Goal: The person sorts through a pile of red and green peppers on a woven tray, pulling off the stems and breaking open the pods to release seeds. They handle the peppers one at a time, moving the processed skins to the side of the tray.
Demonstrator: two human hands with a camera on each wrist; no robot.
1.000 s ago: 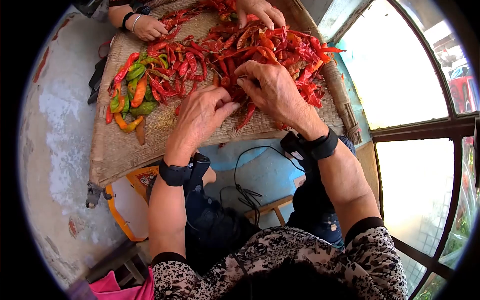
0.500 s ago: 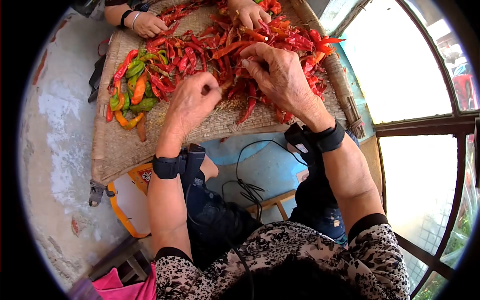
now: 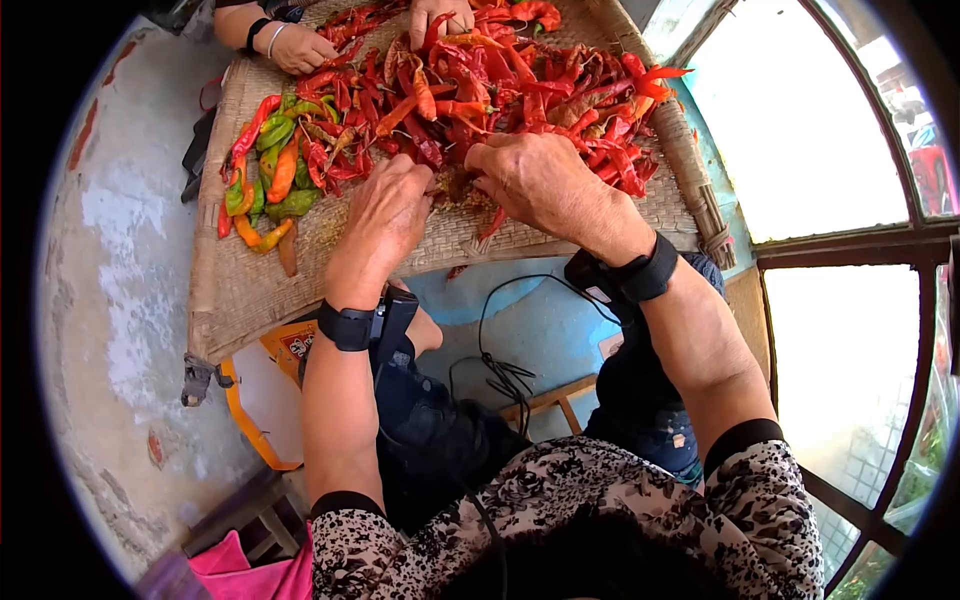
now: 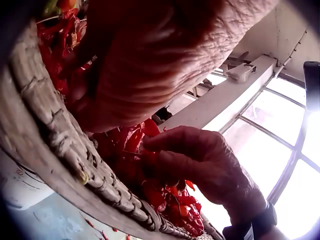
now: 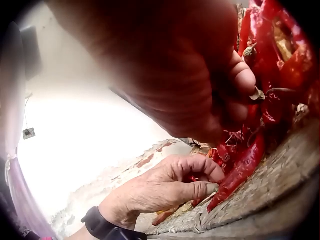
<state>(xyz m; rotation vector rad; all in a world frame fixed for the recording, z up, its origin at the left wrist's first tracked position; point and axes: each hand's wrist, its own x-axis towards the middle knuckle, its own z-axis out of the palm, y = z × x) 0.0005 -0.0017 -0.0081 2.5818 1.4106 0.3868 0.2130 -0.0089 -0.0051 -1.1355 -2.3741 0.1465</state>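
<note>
**Head view.** Both hands down on the near part of a woven tray [image 3: 250, 300], at the near edge of a heap of red chillies [image 3: 520, 85]. Left hand [image 3: 385, 215] knuckles up, fingers curled under at the heap's edge, the grip itself hidden by the hand's own back. Right hand [image 3: 540, 180] just beside it, fingers bent down into the red chillies. Off to the left on the tray, apart from the heap, a small cluster of green and orange chillies [image 3: 268, 180]. At the far rim, another person's hands [image 3: 295, 48] among the chillies. Black wrist straps [image 3: 345, 327] on both forearms, a black cable [image 3: 500, 375] hanging below the tray, bright window panes [image 3: 800, 140] on the right.

**Left wrist view.** Close and blurred, the heel of the left hand across the top, blocking most of the heap. Beyond it the right hand, thumb and forefinger pressed together on red chillies at the tray's woven rim. White window frame [image 4: 235, 95] behind.

**Right wrist view.** Large and dark across the upper middle, the right hand's palm, fingertips tucked against red chillies with a dry stalk [image 5: 257, 93] at them. Below, the left hand with fingers curled tight to the thumb, a bit of red showing inside the curl. Just beside its fingertips, a long red chilli [image 5: 240, 167] flat on the weave.
</note>
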